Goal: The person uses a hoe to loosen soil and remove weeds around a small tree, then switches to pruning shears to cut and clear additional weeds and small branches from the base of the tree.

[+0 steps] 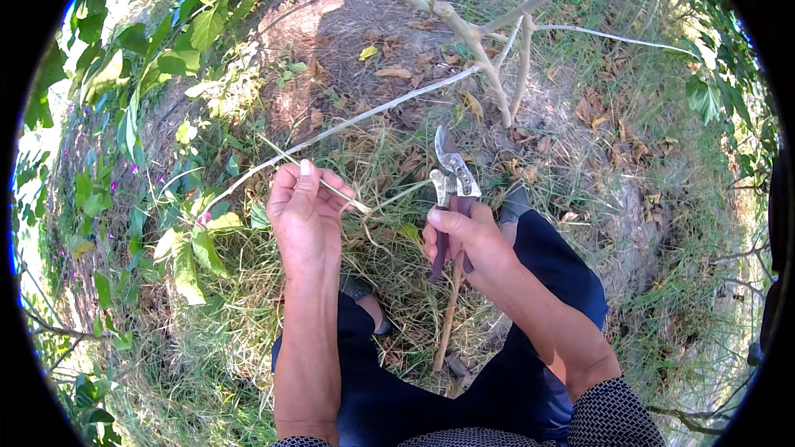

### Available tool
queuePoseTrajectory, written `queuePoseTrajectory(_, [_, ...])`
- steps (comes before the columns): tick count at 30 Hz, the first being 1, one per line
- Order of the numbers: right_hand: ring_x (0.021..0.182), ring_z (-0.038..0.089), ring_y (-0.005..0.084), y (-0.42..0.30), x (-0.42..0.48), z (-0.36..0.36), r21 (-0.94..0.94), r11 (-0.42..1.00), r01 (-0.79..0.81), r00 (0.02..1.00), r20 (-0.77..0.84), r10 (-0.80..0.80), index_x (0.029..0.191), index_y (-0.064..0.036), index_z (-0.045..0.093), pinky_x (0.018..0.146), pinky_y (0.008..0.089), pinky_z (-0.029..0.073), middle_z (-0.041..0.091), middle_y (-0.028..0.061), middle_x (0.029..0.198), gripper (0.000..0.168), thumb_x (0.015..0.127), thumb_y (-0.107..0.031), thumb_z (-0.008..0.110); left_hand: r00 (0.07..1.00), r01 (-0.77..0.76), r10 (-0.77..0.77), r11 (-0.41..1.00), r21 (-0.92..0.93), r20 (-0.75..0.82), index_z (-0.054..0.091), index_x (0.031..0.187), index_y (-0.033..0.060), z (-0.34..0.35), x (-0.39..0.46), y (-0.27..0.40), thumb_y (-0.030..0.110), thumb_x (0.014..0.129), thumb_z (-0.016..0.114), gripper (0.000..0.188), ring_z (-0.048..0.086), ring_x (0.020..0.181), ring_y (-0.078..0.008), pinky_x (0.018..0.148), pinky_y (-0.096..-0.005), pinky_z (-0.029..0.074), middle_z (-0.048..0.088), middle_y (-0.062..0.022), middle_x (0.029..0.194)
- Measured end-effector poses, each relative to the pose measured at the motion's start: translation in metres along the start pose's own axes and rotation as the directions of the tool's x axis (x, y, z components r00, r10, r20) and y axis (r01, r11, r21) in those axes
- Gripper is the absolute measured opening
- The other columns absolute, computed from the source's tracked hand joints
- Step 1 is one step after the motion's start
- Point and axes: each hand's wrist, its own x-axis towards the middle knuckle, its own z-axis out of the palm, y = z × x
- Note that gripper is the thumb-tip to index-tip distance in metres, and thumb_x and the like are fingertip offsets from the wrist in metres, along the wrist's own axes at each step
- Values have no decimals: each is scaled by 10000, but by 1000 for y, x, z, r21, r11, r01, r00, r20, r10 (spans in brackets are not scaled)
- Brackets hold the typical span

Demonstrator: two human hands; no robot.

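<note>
My left hand [307, 211] pinches a thin green stem [335, 191] between thumb and fingers. Its pale lower end points right, and a dry root-like strand dangles there. Another green stalk [404, 194] slants from near that end to the pruning shears [456, 177]; whether it touches them I cannot tell. The shears are gripped by their dark handles in my right hand [475, 233], with the curved metal blade pointing up and away from me. Below that hand, a wooden handle [448, 323] leans between my legs, with a dark piece [461, 371] beside its lower end.
A small tree's forked trunk [490, 77] rises ahead. One long, pale branch [372, 112] stretches low to the left, passing just beyond my left hand. Leafy shoots [186, 254] hang at the left. Dry leaves [472, 104] and grass cover the ground around my feet.
</note>
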Motion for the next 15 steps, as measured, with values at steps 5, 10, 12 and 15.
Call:
queuePoseTrajectory(5, [683,637,205,-12,0,-3,70,997,41,998,46,-44,1003,-31,542,651,375,528,647,102,800,271,971,-219,734,993,91,-90,996,-9,82,579,946,77,12,-6,-9,148,1091,570,161,694,676,-215,603,-331,577,696,-110,815])
queuePoseTrajectory(10, [608,645,201,-13,1,-3,227,972,62,998,-28,-57,1052,-3,524,518,348,527,651,111,751,209,980,-129,675,982,104,-115,991,83,149,576,980,88,19,-14,-22,169,1087,589,134,700,720,-215,658,-344,588,701,-104,852])
queuePoseTrajectory(12, [601,646,206,-18,0,-2,227,971,69,994,-104,-46,1045,-8,527,518,349,529,653,112,754,188,973,-110,667,976,100,-116,990,96,183,579,995,82,20,-15,-25,149,1084,589,111,712,743,-213,672,-340,596,707,-104,861])
queuePoseTrajectory(15, [595,646,206,-21,-1,-4,213,973,91,987,-148,-60,1022,-14,544,516,346,530,656,112,753,146,963,-89,654,972,99,-125,986,136,201,599,1030,70,24,-19,-27,109,1075,591,59,724,764,-208,697,-335,606,719,-105,884])
